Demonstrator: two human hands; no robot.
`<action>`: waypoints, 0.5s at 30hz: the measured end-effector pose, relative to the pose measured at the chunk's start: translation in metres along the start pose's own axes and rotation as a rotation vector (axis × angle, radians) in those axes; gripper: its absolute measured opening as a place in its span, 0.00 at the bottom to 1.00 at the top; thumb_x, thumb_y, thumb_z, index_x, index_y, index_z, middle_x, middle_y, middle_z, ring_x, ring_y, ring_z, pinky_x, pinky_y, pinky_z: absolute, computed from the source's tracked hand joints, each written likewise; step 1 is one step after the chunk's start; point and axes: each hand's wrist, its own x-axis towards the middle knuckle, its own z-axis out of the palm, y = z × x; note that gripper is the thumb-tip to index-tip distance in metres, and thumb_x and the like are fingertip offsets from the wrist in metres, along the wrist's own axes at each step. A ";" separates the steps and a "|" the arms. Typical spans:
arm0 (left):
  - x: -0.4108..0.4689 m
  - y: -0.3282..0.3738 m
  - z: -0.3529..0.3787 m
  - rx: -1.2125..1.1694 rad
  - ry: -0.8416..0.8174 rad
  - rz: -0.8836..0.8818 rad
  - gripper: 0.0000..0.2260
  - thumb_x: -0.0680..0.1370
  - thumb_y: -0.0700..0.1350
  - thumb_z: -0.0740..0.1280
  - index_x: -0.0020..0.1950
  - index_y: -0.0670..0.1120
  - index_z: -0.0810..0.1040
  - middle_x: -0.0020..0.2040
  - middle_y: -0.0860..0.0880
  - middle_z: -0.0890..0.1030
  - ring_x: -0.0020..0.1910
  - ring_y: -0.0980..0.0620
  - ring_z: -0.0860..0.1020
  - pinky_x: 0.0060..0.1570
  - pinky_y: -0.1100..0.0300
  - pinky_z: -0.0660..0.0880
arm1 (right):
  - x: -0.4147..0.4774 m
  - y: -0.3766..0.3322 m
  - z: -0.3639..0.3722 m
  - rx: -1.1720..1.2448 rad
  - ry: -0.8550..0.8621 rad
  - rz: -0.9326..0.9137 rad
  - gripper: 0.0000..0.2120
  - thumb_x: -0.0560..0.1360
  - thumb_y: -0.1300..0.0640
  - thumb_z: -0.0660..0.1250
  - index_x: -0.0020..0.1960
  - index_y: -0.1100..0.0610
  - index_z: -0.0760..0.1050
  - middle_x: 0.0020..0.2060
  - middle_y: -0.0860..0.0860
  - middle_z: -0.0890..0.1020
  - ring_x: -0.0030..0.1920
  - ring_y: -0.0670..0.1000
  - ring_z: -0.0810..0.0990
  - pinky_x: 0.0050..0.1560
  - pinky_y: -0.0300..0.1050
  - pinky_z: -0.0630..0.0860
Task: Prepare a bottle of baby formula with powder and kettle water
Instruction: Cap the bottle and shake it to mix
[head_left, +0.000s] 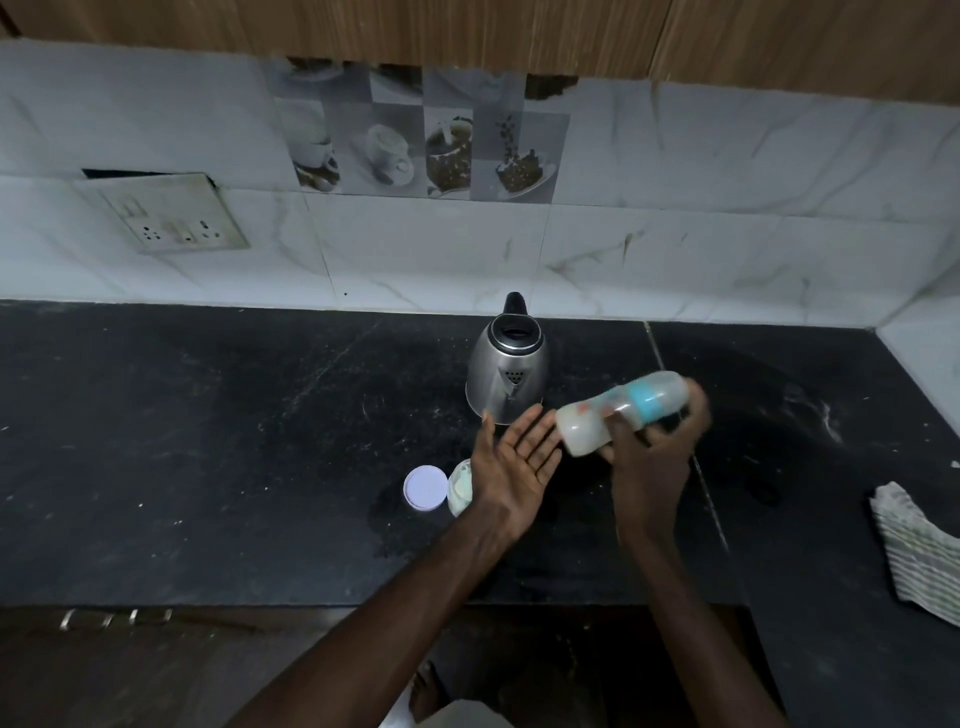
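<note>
My right hand grips a baby bottle that lies almost sideways in the air, blurred by motion, with white liquid at its left end and a teal ring toward its right. My left hand is held flat, palm up and fingers spread, just left of the bottle's end and holds nothing. A steel kettle with a black lid stands on the dark counter behind both hands. An open powder container sits partly hidden under my left wrist, and its white round lid lies beside it on the left.
The black stone counter runs along a white tiled wall. A striped cloth lies at the right edge. A switch socket plate is on the wall at left. White spill marks streak the counter at right.
</note>
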 end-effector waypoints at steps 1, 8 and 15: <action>0.001 0.000 -0.001 -0.013 -0.022 -0.005 0.34 0.80 0.68 0.58 0.72 0.44 0.78 0.68 0.43 0.82 0.68 0.45 0.80 0.72 0.50 0.71 | 0.002 0.001 0.000 0.014 0.024 -0.013 0.41 0.70 0.47 0.78 0.75 0.29 0.60 0.58 0.37 0.83 0.57 0.44 0.86 0.54 0.61 0.86; -0.004 0.000 0.002 -0.024 -0.034 -0.005 0.33 0.80 0.68 0.58 0.72 0.43 0.77 0.68 0.42 0.81 0.67 0.45 0.81 0.66 0.50 0.76 | -0.004 -0.001 -0.006 0.002 -0.005 -0.014 0.41 0.70 0.45 0.78 0.75 0.30 0.61 0.56 0.33 0.84 0.57 0.42 0.86 0.54 0.61 0.86; -0.008 -0.002 0.006 -0.038 -0.023 -0.013 0.33 0.80 0.67 0.58 0.72 0.42 0.76 0.68 0.42 0.82 0.68 0.43 0.79 0.68 0.48 0.74 | -0.007 0.001 -0.010 -0.091 -0.095 -0.058 0.42 0.73 0.56 0.79 0.77 0.34 0.61 0.57 0.37 0.83 0.56 0.40 0.86 0.54 0.56 0.87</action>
